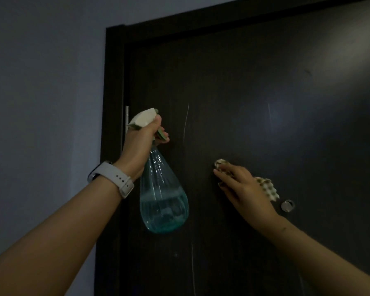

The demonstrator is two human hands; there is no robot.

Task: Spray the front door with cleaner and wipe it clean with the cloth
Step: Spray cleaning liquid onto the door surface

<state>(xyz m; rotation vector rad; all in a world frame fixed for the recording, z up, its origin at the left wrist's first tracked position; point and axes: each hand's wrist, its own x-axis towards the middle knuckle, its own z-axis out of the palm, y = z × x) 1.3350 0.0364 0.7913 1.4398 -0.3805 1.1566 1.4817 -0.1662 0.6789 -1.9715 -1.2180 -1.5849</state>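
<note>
A dark brown front door point(244, 82) fills the right of the view. My left hand point(140, 142) grips the neck of a clear teal spray bottle point(163, 199) with a white head, a finger on its green trigger. The bottle is about a third full and is held close to the door's left side. My right hand point(244, 184) presses a patterned cloth point(267, 186) flat against the door at mid height, fingers straight. Thin wet streaks run down the door above and below the hands.
A grey wall point(41, 82) lies left of the dark door frame point(113, 82). A silver hinge point(127, 118) shows at the frame behind the bottle head. A round silver peephole or lock point(287, 205) sits on the door just right of my right hand.
</note>
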